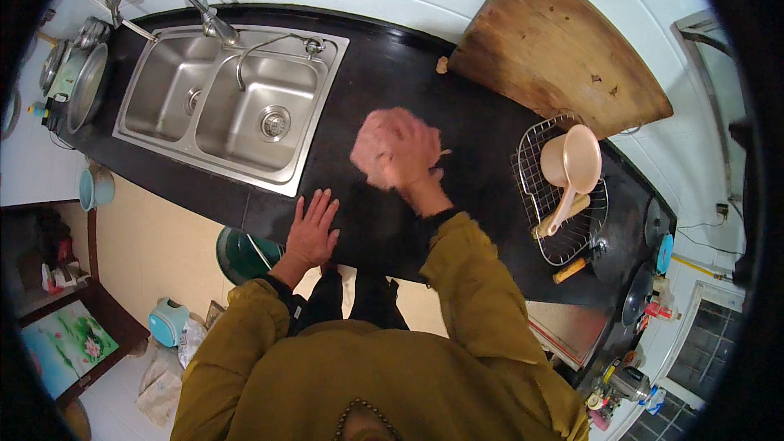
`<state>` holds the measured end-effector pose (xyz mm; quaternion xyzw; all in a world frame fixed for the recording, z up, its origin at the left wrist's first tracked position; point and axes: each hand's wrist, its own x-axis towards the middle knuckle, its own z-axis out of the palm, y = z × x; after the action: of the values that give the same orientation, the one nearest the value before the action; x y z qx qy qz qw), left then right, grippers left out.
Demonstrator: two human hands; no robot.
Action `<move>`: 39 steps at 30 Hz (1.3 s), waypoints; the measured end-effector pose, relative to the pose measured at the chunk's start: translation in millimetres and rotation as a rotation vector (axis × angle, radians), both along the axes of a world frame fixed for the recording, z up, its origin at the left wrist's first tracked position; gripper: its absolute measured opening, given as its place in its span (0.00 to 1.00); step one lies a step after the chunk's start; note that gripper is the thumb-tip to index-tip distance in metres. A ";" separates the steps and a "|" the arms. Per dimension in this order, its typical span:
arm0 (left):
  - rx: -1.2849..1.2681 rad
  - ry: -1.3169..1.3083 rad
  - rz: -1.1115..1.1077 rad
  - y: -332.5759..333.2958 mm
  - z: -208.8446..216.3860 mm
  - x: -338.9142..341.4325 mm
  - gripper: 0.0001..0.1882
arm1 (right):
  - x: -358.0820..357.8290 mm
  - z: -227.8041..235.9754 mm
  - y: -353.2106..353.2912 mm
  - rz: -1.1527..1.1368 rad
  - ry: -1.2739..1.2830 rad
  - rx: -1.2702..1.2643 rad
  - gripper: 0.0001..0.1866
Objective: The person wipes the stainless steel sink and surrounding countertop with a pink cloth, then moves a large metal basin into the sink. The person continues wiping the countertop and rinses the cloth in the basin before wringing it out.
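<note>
My right hand (408, 167) is on a pink cloth (377, 135), which lies bunched on the black countertop (351, 69) to the right of the sink. The hand is slightly blurred, and its fingers press into the cloth. Flat on the counter's front edge rests my left hand (313, 229), fingers stretched out, holding nothing. It lies just below the near right corner of the steel double sink (304, 143). Some of the cloth is hidden under the right hand.
A wooden cutting board (563, 45) leans against the wall at the back right. Before it stands a wire rack (527, 175) with a pale pink dipper (582, 159). The faucet (219, 26) rises behind the sink. Below the counter is a green bucket (237, 253).
</note>
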<state>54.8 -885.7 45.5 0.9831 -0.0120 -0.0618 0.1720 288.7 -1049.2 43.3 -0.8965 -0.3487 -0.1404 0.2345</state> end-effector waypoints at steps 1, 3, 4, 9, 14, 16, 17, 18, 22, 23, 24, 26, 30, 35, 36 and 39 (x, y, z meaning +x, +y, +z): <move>0.000 -0.015 -0.004 0.1 -0.7 -0.4 0.34 | -18.7 2.0 -0.6 0.077 0.048 0.017 0.18; 0.007 -0.010 0.001 0.2 -1.8 -1.3 0.34 | -55.8 6.6 -3.1 0.232 0.115 0.208 0.18; 0.005 -0.020 -0.001 0.3 -2.1 -1.8 0.33 | -72.4 10.0 -8.6 0.259 0.145 0.203 0.18; -0.004 -0.048 0.002 0.5 -0.7 -1.7 0.33 | -122.9 28.7 -41.2 0.313 0.351 0.169 0.20; -0.052 -0.082 0.004 -0.1 3.8 -0.9 0.34 | -69.0 45.0 -76.8 -0.110 0.440 0.471 0.16; -0.043 -0.043 0.005 -0.2 5.2 -0.4 0.34 | -18.3 46.4 -95.2 -0.234 0.333 0.520 0.15; -0.030 -0.004 0.004 0.0 5.5 0.1 0.34 | 9.8 44.0 -102.9 -0.228 0.257 0.558 0.15; -0.018 0.013 0.005 0.3 5.8 0.7 0.34 | 37.9 40.1 -109.9 -0.373 0.171 0.403 0.15; -0.027 0.053 0.006 1.0 5.2 2.1 0.35 | 84.2 -3.4 -92.0 -0.766 0.180 -0.107 0.19; -0.022 0.040 0.013 1.6 5.0 2.7 0.35 | 84.6 -11.5 -80.3 -0.611 0.053 -0.125 0.20; -0.023 0.030 0.012 1.8 5.2 2.6 0.35 | 74.1 -18.8 -65.8 -0.489 0.005 -0.160 0.20; -0.031 0.055 0.010 1.5 5.7 1.9 0.35 | 40.5 -24.3 -34.7 -0.241 -0.036 -0.110 0.20; -0.036 0.065 0.006 1.3 8.2 1.3 0.35 | -0.3 -1.4 15.2 0.231 0.176 0.183 0.22; -0.070 0.071 0.013 3.4 10.9 3.1 0.35 | 83.9 27.9 64.6 0.237 0.258 0.383 0.16; -0.077 0.081 0.013 3.8 10.9 3.6 0.35 | 112.7 25.8 80.2 0.246 0.189 0.360 0.16; -0.083 0.094 0.017 5.0 10.8 3.5 0.35 | 181.9 2.7 124.2 0.192 0.050 0.159 0.25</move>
<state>58.3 -880.7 56.4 0.9712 0.0019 -0.1057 0.2135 470.6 -925.0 46.0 -0.8408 -0.4148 -0.1219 0.3257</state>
